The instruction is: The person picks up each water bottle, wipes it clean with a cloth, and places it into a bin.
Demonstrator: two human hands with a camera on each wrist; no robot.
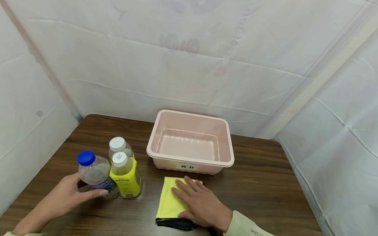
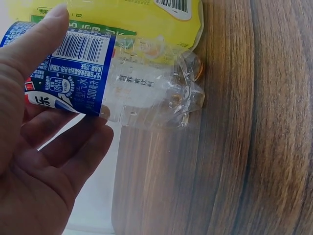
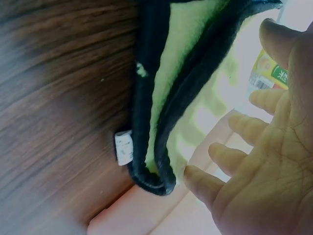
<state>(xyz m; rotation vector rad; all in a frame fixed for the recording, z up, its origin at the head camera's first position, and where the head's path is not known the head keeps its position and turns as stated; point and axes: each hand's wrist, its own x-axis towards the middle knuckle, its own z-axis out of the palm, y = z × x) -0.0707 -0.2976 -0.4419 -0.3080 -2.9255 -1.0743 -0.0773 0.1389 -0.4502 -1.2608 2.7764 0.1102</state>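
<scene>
My left hand (image 1: 66,195) curls its thumb and fingers round a clear bottle (image 1: 95,172) with a blue cap and blue label, upright at the left; the left wrist view shows the label (image 2: 73,73) between thumb and fingers. Touching or close beside it stands a yellow-labelled bottle (image 1: 127,178) with a white cap, and behind that another white-capped clear bottle (image 1: 119,146). My right hand (image 1: 203,203) lies spread, fingers fairly straight, over a folded yellow cloth (image 1: 171,200) with black edging. In the right wrist view the cloth's dark edge (image 3: 146,98) appears beside the palm.
A pink plastic bin (image 1: 189,160) with a label on its front stands at the middle back of the brown wooden table (image 1: 260,183), behind the cloth. White sheeting (image 1: 189,75) hangs behind the table and along both sides.
</scene>
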